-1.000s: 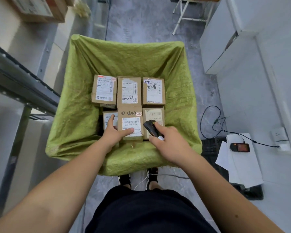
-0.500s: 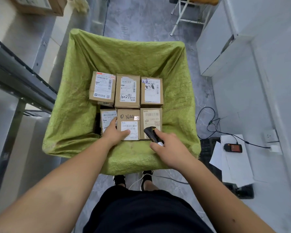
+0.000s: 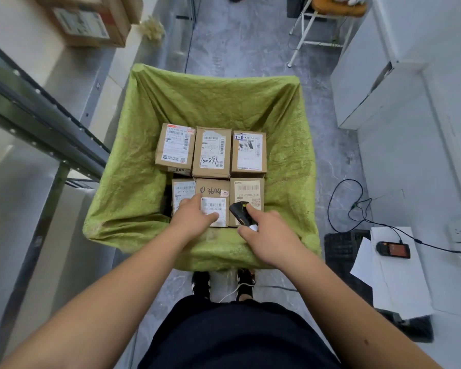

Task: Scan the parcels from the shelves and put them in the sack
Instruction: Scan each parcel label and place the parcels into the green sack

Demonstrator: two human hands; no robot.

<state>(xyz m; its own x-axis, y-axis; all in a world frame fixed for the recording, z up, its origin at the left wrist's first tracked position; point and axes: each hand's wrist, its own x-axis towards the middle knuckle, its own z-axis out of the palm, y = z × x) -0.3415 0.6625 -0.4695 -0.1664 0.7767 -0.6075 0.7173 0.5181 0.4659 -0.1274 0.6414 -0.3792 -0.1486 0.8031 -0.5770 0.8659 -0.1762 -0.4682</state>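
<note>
**Parcel settled into the front row of the sack**

A grey concrete floor (image 3: 250,49) filled the upper centre of the frame, with metal shelves (image 3: 37,113) running down the left edge and a carton (image 3: 88,22) in the upper left. At centre stood the green sack (image 3: 133,182), its mouth spread wide, holding six parcels in two rows of three.

Compared with a second before, the left hand (image 3: 194,219) had eased off its reach: its fingers now lay fairly flat on the label of the front-middle parcel (image 3: 213,198), pressing rather than gripping. That parcel sat square between its front-row neighbours. The right hand (image 3: 266,233) was curled round the black barcode scanner (image 3: 240,214), held over the near edge of the front-right parcel (image 3: 248,193).

The change suggested that the middle parcel was placed and only being nudged flush. The likely next step was to lift both hands clear and turn to the shelves for another. A handheld terminal (image 3: 393,249) lay charging at right.
</note>
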